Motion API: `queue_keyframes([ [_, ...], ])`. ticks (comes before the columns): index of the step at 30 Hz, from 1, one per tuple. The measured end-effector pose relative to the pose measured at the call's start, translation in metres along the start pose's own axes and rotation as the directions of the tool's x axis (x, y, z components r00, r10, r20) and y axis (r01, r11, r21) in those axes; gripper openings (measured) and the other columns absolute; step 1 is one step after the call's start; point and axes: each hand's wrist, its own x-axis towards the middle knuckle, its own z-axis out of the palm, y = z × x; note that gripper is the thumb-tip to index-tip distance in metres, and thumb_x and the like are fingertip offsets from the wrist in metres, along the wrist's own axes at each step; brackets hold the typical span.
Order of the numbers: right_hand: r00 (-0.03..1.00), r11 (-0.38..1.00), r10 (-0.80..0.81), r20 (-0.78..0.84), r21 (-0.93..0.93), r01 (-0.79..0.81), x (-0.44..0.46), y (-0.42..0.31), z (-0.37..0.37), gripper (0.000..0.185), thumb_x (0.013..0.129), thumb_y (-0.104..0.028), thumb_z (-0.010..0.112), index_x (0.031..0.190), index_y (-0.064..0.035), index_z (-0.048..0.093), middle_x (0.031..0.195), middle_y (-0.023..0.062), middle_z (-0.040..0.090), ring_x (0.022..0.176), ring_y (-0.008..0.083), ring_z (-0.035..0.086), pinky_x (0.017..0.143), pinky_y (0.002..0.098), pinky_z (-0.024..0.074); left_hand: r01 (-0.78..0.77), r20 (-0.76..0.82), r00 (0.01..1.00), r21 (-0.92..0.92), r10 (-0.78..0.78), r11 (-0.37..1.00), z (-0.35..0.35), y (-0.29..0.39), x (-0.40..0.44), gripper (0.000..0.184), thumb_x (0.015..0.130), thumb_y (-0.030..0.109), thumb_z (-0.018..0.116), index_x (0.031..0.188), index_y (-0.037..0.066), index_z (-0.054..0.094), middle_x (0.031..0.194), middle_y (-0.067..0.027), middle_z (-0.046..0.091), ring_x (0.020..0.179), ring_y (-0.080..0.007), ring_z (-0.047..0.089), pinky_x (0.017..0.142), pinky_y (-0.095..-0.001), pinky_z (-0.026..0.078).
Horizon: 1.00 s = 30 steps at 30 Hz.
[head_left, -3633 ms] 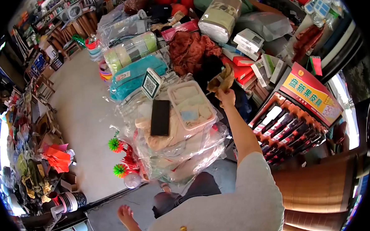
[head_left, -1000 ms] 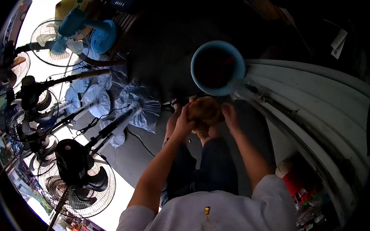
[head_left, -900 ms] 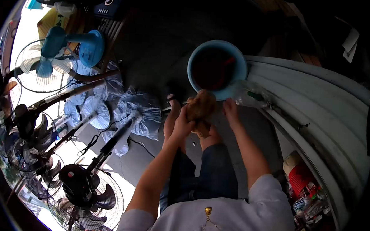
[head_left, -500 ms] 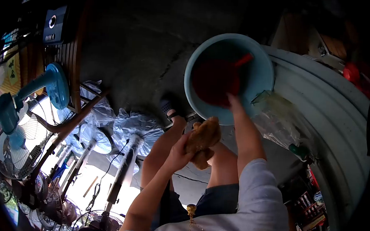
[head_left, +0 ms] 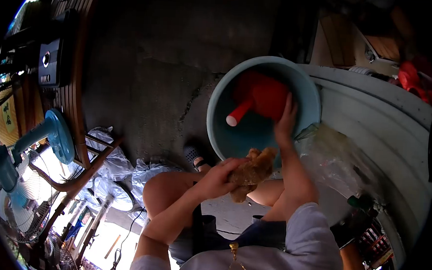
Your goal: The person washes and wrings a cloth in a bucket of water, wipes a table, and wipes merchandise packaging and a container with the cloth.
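A light-blue tub stands on the floor in front of my knees. Inside it is a red plastic dipper, its handle slanting down to the left with the pale end facing me. My right hand reaches into the tub, fingers wrapped against the dipper's right side. My left hand grips a brown, lumpy, rough-surfaced piece, perhaps sponge or cloth, over my lap near the tub's lower rim. The fingertips of that hand are partly hidden behind the brown piece.
A pale ribbed panel borders the tub on the right, with a clear plastic bag against it. A wooden slatted bench runs along the left. Below it are standing fans and parts wrapped in plastic.
The dipper has turned over in the tub; its handle swung from upper right to lower left. My right hand moved up its side. The brown piece shifted slightly right, still in my left hand.
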Motion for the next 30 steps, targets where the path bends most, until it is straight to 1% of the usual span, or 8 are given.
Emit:
queue_keyframes([
  [11,0.995,0.942,0.08,0.06,0.321,-0.095,0.039,0.075,0.099,0.056,0.075,-0.007,0.055,0.129,-0.0129,0.04,0.119,0.0212,0.05,0.108,0.0426,0.047,0.092,0.0465,0.0394,-0.12,0.182,0.979,0.12,0.097,0.985,-0.023,-0.001,0.02,0.068,0.065,-0.003,0.057,0.13,0.006,0.037,0.118,-0.0178,0.048,0.11,-0.033,0.048,0.091,-0.0355,0.041],
  [14,0.92,0.915,0.308,0.241,0.19,-0.356,0.046,0.071,0.088,0.054,0.07,-0.009,0.057,0.123,-0.0078,0.045,0.11,0.0226,0.056,0.104,0.0412,0.051,0.091,0.0439,0.0411,-0.113,0.172,0.981,0.161,0.085,0.981,-0.023,0.013,0.023,0.066,0.067,-0.002,0.056,0.129,0.005,0.037,0.118,-0.0179,0.049,0.11,-0.032,0.049,0.092,-0.0341,0.04],
  [16,0.748,0.617,0.495,0.442,0.427,-0.661,0.036,0.063,0.076,0.046,0.07,-0.009,0.058,0.115,-0.0013,0.05,0.099,0.0207,0.06,0.088,0.0376,0.059,0.078,0.0397,0.0481,-0.073,0.101,0.993,0.105,0.062,0.992,-0.016,0.019,0.029,0.064,0.069,-0.001,0.055,0.13,0.004,0.036,0.114,-0.0176,0.051,0.107,-0.0318,0.051,0.091,-0.0335,0.041],
  [18,0.77,0.671,0.489,0.409,0.388,-0.632,0.032,0.08,0.091,0.052,0.067,-0.012,0.059,0.116,-0.0001,0.049,0.104,0.0215,0.058,0.092,0.0363,0.059,0.082,0.0394,0.0462,-0.058,0.075,0.996,0.103,0.051,0.993,-0.01,0.026,0.044,0.058,0.071,0.002,0.055,0.127,0.003,0.038,0.111,-0.0178,0.053,0.101,-0.0323,0.054,0.087,-0.0335,0.042],
  [22,0.685,0.64,0.503,0.527,0.306,-0.705,0.037,0.081,0.078,0.06,0.061,-0.013,0.066,0.116,0.0049,0.049,0.109,0.0208,0.057,0.1,0.0316,0.056,0.086,0.0367,0.0434,-0.007,0.084,0.995,0.611,-0.055,0.792,0.002,-0.016,0.11,0.051,0.073,0.007,0.056,0.122,0.003,0.04,0.109,-0.0224,0.053,0.097,-0.0355,0.056,0.083,-0.0394,0.045],
  [27,0.819,0.444,0.492,0.294,0.725,-0.527,0.031,0.04,0.037,0.049,0.066,-0.012,0.066,0.11,0.0035,0.051,0.101,0.0174,0.059,0.096,0.0312,0.056,0.084,0.0352,0.0434,0.331,-0.364,0.929,0.744,-0.063,0.581,-0.005,-0.141,0.192,0.057,0.074,0.012,0.058,0.127,0.005,0.036,0.115,-0.0247,0.049,0.101,-0.0408,0.052,0.089,-0.0424,0.042],
  [29,0.988,0.874,0.152,-0.035,0.471,-0.118,0.018,-0.003,-0.001,0.03,0.073,-0.01,0.061,0.1,-0.0001,0.054,0.099,0.0155,0.058,0.091,0.0314,0.055,0.08,0.0346,0.0438,0.531,-0.584,0.774,0.388,-0.244,0.754,-0.013,-0.176,0.203,0.055,0.075,0.011,0.058,0.126,0.007,0.04,0.121,-0.0249,0.046,0.108,-0.0391,0.048,0.093,-0.0425,0.04],
  [30,0.992,0.896,-0.124,-0.02,0.427,0.121,0.008,-0.015,0.001,0.023,0.074,-0.012,0.06,0.094,-0.002,0.054,0.092,0.0165,0.057,0.092,0.0329,0.053,0.083,0.0377,0.0419,0.539,-0.585,0.769,0.375,-0.259,0.754,-0.012,-0.18,0.205,0.055,0.075,0.011,0.058,0.126,0.007,0.04,0.121,-0.0249,0.046,0.108,-0.0391,0.048,0.093,-0.0425,0.04],
])
